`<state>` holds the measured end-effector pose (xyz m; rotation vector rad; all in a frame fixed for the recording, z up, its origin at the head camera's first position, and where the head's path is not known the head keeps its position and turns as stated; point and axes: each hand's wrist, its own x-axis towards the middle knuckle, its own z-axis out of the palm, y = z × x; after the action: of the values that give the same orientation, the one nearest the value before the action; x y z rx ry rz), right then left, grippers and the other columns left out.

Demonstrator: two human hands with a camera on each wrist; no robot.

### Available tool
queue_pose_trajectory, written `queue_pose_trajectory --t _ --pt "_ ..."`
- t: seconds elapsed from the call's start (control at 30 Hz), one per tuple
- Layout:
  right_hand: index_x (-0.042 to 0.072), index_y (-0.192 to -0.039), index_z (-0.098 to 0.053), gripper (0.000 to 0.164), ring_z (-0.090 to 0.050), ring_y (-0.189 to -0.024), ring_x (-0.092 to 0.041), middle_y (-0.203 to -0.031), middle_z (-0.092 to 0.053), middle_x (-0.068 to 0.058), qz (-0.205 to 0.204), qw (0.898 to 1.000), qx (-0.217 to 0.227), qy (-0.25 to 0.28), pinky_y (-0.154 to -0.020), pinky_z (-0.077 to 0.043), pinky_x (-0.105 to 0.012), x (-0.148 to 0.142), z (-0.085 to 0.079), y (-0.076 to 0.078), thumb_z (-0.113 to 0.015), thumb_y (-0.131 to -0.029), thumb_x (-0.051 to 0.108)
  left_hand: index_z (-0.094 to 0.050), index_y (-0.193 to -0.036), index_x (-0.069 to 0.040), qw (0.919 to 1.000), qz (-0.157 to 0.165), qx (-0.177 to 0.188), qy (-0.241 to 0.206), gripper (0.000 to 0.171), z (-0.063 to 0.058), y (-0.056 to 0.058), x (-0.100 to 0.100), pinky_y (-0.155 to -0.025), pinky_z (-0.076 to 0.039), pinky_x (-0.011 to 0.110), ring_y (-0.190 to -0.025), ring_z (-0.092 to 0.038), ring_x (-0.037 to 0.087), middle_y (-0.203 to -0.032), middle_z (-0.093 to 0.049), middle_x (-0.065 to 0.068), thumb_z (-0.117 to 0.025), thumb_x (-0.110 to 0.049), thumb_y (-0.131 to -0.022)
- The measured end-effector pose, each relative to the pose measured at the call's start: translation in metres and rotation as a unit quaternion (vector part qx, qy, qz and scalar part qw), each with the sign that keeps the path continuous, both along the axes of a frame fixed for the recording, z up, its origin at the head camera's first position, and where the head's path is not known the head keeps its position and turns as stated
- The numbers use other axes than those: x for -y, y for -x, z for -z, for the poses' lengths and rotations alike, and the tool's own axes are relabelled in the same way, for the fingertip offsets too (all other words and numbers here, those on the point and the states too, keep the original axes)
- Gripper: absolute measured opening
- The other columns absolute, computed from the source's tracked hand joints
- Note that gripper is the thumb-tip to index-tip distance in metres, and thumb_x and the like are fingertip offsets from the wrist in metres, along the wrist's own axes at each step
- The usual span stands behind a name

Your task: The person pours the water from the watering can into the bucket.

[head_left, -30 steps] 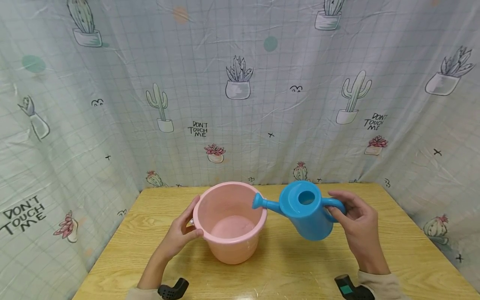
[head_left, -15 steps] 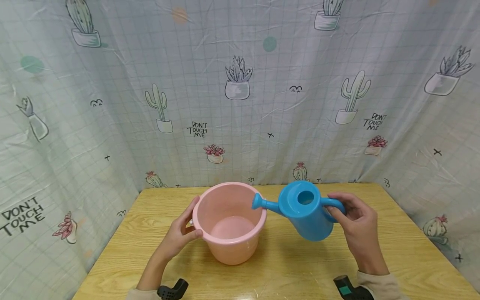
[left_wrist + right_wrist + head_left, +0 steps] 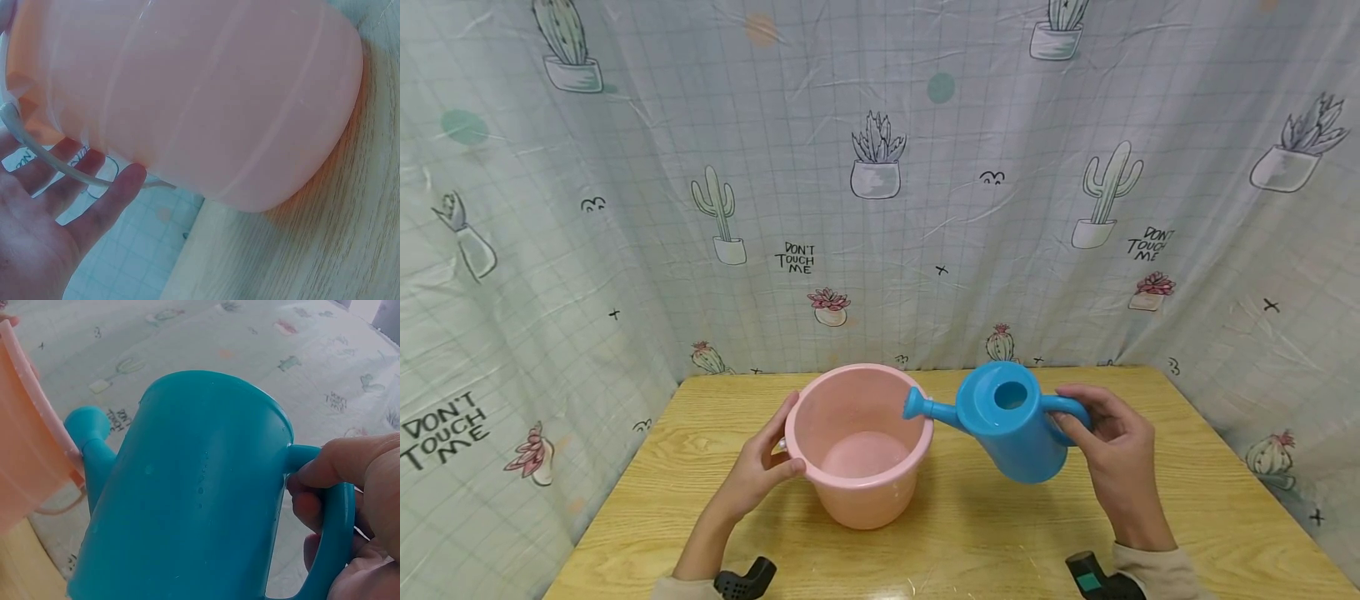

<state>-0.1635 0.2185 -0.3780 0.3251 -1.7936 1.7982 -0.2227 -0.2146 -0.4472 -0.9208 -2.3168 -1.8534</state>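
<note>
A pink plastic bucket (image 3: 867, 500) stands on the table, its inside showing only the bare pink bottom. My left hand (image 3: 751, 477) holds it at the left, thumb at the rim and fingers spread along the outer wall. The left wrist view shows those fingertips against the bucket's side (image 3: 206, 94), beside a thin pale bail handle (image 3: 75, 174). My right hand (image 3: 1118, 454) grips the handle of a blue watering can (image 3: 1018, 446), fingers curled round it. The can leans left, its sprinkler head (image 3: 914, 403) over the bucket's right rim. Droplets cling to the can's wall (image 3: 187, 487).
A light wood table (image 3: 647, 517) lies under both things. Behind and at both sides hangs a pale curtain (image 3: 940, 233) printed with potted cacti and lettering. Each wrist wears a black device, one at the left (image 3: 747, 578) and one at the right (image 3: 1101, 577).
Almost nothing differs. Both hands, the bucket and the tilted watering can stay in place, apart from a very slight shift of the whole view.
</note>
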Motion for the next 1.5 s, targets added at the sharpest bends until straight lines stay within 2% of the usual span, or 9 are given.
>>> queue_pose_trajectory --t 0.13,0.37,0.47,0.8,1.17,1.5 --pt "-0.016 -0.114 -0.060 0.029 -0.065 -0.097 -0.009 -0.107 -0.069 -0.002 -0.007 1.000 -0.014 0.011 -0.087 -0.050 -0.015 0.0007 0.0000 -0.0004 -0.061 -0.085 -0.016 -0.016 -0.157 -0.019 1.0000 -0.003 0.000 0.004 0.083 -0.0003 0.0000 -0.0002 -0.095 -0.052 0.038 -0.137 -0.038 0.001 -0.162 -0.017 0.012 -0.067 -0.013 -0.092" --pt "-0.014 -0.116 -0.059 0.031 -0.064 -0.099 -0.005 -0.107 -0.067 0.005 0.013 1.000 0.025 -0.013 -0.088 -0.050 -0.014 -0.0006 -0.0012 0.0001 -0.064 -0.086 -0.012 -0.016 -0.157 -0.019 0.9999 -0.007 0.005 0.008 0.083 0.0004 0.0002 0.0002 -0.095 -0.052 0.036 -0.137 -0.039 0.001 -0.162 -0.017 0.012 -0.066 -0.011 -0.091" --pt "-0.015 -0.116 -0.058 0.031 -0.064 -0.099 -0.005 -0.107 -0.068 0.006 0.015 0.999 0.028 -0.013 -0.088 -0.050 -0.014 -0.0010 -0.0014 0.0007 -0.063 -0.086 -0.011 -0.016 -0.157 -0.019 0.9999 -0.007 0.004 0.007 0.083 -0.0001 0.0002 0.0000 -0.095 -0.052 0.037 -0.137 -0.038 0.001 -0.162 -0.017 0.012 -0.066 -0.011 -0.091" --pt "-0.016 -0.116 -0.058 0.030 -0.065 -0.098 -0.005 -0.105 -0.068 0.007 0.009 1.000 0.018 -0.012 -0.089 -0.050 -0.014 -0.0007 -0.0014 0.0005 -0.062 -0.086 -0.013 -0.015 -0.157 -0.017 1.0000 0.004 0.002 -0.003 0.083 -0.0011 -0.0003 -0.0003 -0.096 -0.052 0.034 -0.138 -0.037 -0.001 -0.162 -0.016 0.013 -0.067 -0.014 -0.092" --pt "-0.017 -0.118 -0.057 0.031 -0.065 -0.099 -0.005 -0.110 -0.069 0.006 -0.030 0.999 -0.020 -0.032 -0.088 -0.051 -0.015 -0.0043 -0.0023 0.0008 -0.060 -0.087 -0.014 -0.015 -0.157 -0.018 1.0000 0.002 0.001 -0.002 0.083 -0.0010 -0.0004 0.0002 -0.097 -0.051 0.041 -0.140 -0.035 0.000 -0.163 -0.015 0.010 -0.067 -0.014 -0.092" --pt "-0.015 -0.119 -0.058 0.031 -0.065 -0.100 -0.004 -0.110 -0.069 0.007 -0.023 0.998 -0.008 -0.056 -0.088 -0.051 -0.014 -0.0069 -0.0019 0.0013 -0.061 -0.088 -0.010 -0.015 -0.157 -0.017 1.0000 0.001 -0.002 0.000 0.083 -0.0008 0.0000 -0.0002 -0.098 -0.051 0.040 -0.139 -0.034 -0.002 -0.163 -0.015 0.011 -0.067 -0.014 -0.092"
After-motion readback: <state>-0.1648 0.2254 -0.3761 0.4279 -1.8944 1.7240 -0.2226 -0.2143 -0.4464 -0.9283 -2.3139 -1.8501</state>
